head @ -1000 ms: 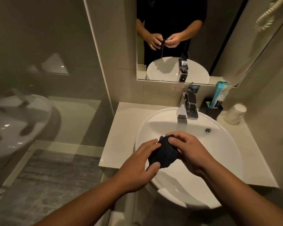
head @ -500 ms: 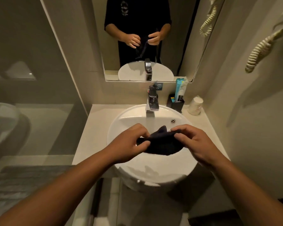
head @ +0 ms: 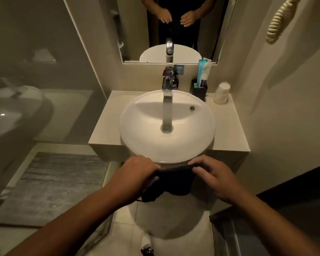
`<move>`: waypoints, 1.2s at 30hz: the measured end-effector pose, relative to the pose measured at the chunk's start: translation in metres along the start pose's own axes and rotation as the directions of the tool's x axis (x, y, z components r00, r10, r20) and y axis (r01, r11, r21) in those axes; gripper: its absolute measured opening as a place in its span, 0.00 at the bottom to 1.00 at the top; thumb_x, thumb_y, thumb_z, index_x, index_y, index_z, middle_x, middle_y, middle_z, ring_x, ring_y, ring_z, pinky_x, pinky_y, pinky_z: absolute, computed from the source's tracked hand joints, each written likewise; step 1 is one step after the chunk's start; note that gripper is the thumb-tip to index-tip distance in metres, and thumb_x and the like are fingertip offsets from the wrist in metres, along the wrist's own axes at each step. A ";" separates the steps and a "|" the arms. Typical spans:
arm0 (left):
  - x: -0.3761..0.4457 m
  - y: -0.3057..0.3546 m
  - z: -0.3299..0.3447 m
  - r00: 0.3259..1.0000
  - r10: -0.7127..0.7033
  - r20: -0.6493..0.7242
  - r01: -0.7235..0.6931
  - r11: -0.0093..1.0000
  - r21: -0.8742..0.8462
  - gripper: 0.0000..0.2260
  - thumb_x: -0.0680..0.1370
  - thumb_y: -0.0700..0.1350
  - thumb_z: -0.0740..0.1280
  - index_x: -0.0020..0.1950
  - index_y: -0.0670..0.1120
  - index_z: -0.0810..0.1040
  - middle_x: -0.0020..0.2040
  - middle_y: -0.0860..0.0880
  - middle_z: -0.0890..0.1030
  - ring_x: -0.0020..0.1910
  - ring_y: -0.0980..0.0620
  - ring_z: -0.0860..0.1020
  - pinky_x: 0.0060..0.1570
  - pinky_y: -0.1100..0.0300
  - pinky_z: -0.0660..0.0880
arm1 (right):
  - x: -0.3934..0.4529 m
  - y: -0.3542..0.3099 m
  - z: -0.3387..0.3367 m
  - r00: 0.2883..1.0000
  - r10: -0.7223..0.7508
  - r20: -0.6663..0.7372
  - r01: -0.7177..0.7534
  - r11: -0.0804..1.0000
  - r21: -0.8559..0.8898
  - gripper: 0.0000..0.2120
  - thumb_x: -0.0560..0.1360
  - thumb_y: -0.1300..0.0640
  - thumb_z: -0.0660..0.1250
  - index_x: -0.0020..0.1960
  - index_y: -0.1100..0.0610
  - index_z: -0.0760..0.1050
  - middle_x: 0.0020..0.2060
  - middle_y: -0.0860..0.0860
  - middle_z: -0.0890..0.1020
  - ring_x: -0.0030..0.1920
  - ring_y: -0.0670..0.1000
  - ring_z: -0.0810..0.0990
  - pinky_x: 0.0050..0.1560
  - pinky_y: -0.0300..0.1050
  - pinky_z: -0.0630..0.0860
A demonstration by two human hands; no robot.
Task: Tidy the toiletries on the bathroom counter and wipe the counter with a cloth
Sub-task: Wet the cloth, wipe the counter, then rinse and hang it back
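Cloth: dark cloth point(head: 174, 180) stretched between your two hands, in front of the basin's near edge and below its rim; it hangs over the floor, not on the counter
Left hand: your left hand point(head: 137, 174) has its fingers closed on the cloth's left end; a bunched corner droops beneath it
Right hand: your right hand point(head: 212, 174) pinches the cloth's right end, fingers curled over the top edge
Basin: round white basin point(head: 137, 126) sits on the counter point(head: 103, 126); tap point(head: 167, 84) stands at its back, spout over the bowl
Toiletries: black holder point(head: 199, 91) at the back right of the counter, just beside the basin, with a blue-and-white tube point(head: 202, 72) upright in it; white paper cup point(head: 221, 93) upside down near the wall, right of the holder
Mirror: mirror point(head: 133, 34) above the tap shows your two hands apart
Floor: grey mat point(head: 50, 185) lies to the left, below the counter
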State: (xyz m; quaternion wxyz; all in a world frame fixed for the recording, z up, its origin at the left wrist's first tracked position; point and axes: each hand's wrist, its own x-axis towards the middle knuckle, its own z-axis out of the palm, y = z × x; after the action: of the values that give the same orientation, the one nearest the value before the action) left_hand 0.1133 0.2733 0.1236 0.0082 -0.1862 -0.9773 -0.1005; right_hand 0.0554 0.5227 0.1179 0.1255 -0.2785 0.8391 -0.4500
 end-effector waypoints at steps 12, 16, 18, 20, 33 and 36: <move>-0.032 -0.030 0.045 0.981 -0.054 0.187 0.121 0.921 -0.371 0.07 0.78 0.54 0.61 0.47 0.52 0.73 0.43 0.58 0.69 0.41 0.61 0.69 0.39 0.67 0.66 | -0.013 0.037 0.046 0.990 0.126 0.067 -0.130 0.990 0.062 0.09 0.77 0.57 0.65 0.49 0.42 0.77 0.44 0.38 0.80 0.47 0.40 0.79 0.44 0.30 0.71; 0.009 -0.063 0.051 0.983 -0.118 0.138 0.163 0.907 -0.387 0.05 0.78 0.49 0.64 0.51 0.51 0.77 0.46 0.55 0.75 0.46 0.58 0.73 0.44 0.64 0.67 | 0.029 0.053 0.045 0.979 0.197 -0.045 -0.195 0.980 0.034 0.07 0.77 0.55 0.65 0.49 0.42 0.77 0.43 0.40 0.81 0.46 0.38 0.78 0.42 0.26 0.70; 0.039 -0.080 0.056 0.978 -0.176 0.112 0.204 0.915 -0.349 0.06 0.78 0.47 0.64 0.53 0.49 0.78 0.49 0.50 0.79 0.48 0.53 0.76 0.46 0.60 0.69 | 0.060 0.066 0.044 0.965 0.235 -0.114 -0.241 0.970 -0.039 0.06 0.77 0.54 0.63 0.49 0.43 0.75 0.44 0.41 0.80 0.45 0.40 0.77 0.42 0.30 0.70; 0.068 -0.093 0.062 0.970 -0.224 0.094 0.242 0.920 -0.309 0.06 0.78 0.47 0.64 0.53 0.48 0.77 0.51 0.48 0.80 0.49 0.50 0.77 0.48 0.57 0.71 | 0.089 0.080 0.045 0.947 0.287 -0.143 -0.308 0.939 -0.154 0.05 0.78 0.53 0.62 0.52 0.45 0.75 0.46 0.45 0.80 0.45 0.43 0.76 0.43 0.36 0.70; 0.100 -0.108 0.107 0.928 -0.327 0.177 0.339 0.940 -0.043 0.15 0.78 0.50 0.63 0.65 0.50 0.73 0.62 0.46 0.77 0.56 0.45 0.76 0.56 0.49 0.74 | 0.124 0.093 0.059 0.918 0.339 -0.207 -0.397 0.765 -0.506 0.14 0.78 0.51 0.64 0.62 0.52 0.74 0.60 0.52 0.76 0.54 0.55 0.79 0.52 0.46 0.75; 0.089 -0.096 0.105 0.963 -0.254 0.089 0.260 0.963 -0.073 0.12 0.79 0.52 0.59 0.58 0.50 0.77 0.56 0.47 0.79 0.51 0.48 0.76 0.53 0.50 0.75 | 0.115 0.090 0.058 0.929 0.303 -0.215 -0.371 0.780 -0.503 0.13 0.78 0.51 0.63 0.61 0.53 0.76 0.60 0.53 0.77 0.56 0.54 0.78 0.56 0.47 0.75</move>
State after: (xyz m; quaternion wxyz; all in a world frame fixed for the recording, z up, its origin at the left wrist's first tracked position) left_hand -0.0026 0.2388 0.0073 -0.0514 -0.0618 -0.9877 -0.1343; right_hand -0.0436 0.4555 0.0158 0.0696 -0.1196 0.9731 -0.1842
